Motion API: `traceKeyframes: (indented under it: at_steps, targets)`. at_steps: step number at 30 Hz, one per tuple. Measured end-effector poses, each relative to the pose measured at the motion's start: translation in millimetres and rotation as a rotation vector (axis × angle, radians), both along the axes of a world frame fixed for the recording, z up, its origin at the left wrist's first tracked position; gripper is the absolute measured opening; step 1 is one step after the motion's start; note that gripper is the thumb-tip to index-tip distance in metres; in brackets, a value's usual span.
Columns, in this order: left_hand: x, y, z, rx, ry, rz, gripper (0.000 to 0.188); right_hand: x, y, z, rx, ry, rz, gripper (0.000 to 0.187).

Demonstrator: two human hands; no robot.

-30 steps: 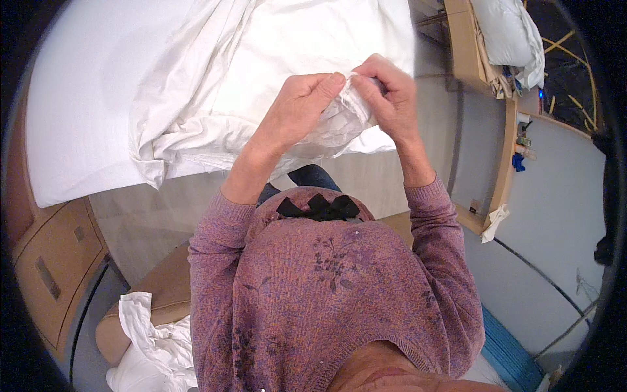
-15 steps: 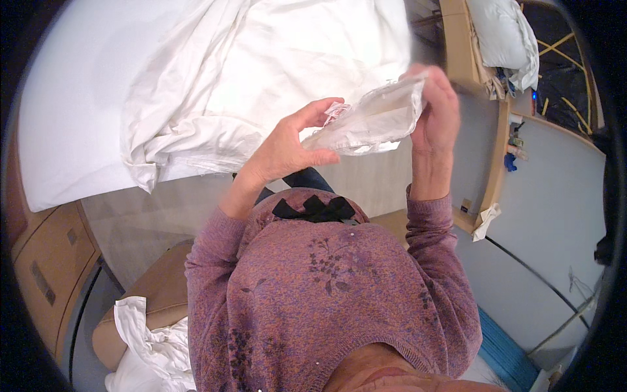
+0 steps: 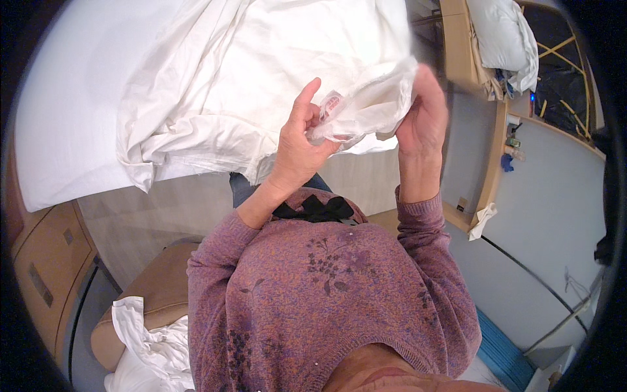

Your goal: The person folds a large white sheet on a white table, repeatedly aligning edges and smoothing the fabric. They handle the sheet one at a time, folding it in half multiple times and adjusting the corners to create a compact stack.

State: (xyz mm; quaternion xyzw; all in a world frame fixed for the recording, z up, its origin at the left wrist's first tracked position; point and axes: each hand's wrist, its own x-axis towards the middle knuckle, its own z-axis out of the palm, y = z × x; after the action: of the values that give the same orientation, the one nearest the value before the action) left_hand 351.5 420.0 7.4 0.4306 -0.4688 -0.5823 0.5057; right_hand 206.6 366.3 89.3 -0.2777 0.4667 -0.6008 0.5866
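In front of my body, above the near edge of the bed, I hold a thin, see-through plastic bag [image 3: 375, 108] with red print at its left end. My left hand [image 3: 297, 147] has that printed end between thumb and fingers, while one finger points up, off the plastic. Around the bag's other end my right hand [image 3: 423, 117] is closed, and its fingertips are partly hidden behind the plastic. Beneath both hands lies a rumpled white sheet [image 3: 209, 91] on the bed.
At the left stands a brown wooden cabinet [image 3: 52, 251]. A brown cushioned seat [image 3: 140, 281] with white cloth [image 3: 153, 346] is at the lower left. On the right are a wooden-edged partition [image 3: 491, 176] and a white pillow [image 3: 499, 32].
Both hands have drawn slightly closer together, and the bag has crumpled between them. One finger of my left hand has lifted off the plastic.
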Motion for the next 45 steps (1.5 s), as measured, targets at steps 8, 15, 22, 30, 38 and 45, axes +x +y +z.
traceKeyframes:
  at_steps: [8, 15, 22, 30, 38, 45]
  targets:
    - [7, -1, -6, 0.166, 0.247, 0.000, 0.045, 1, 5, -5, -0.006, -0.004, 0.023, 0.009]
    - [13, 6, -9, 0.124, 0.212, 0.125, 0.034, 1, 9, -9, -0.019, -0.009, 0.028, 0.009]
    - [17, 12, -9, -0.298, -0.270, 0.241, 0.034, 2, 13, -15, -0.004, -0.036, 0.023, 0.008]
    - [9, 14, -17, -0.486, -0.405, 0.206, 0.026, 4, 17, -21, 0.031, -0.064, 0.017, 0.009]
    - [29, 21, -11, -0.080, 0.005, -0.018, 0.004, 0, 20, -31, 0.055, -0.047, -0.011, 0.010]
    - [35, 21, -5, 0.098, 0.430, -0.150, 0.016, 6, 29, -45, 0.077, 0.072, 0.074, 0.008]
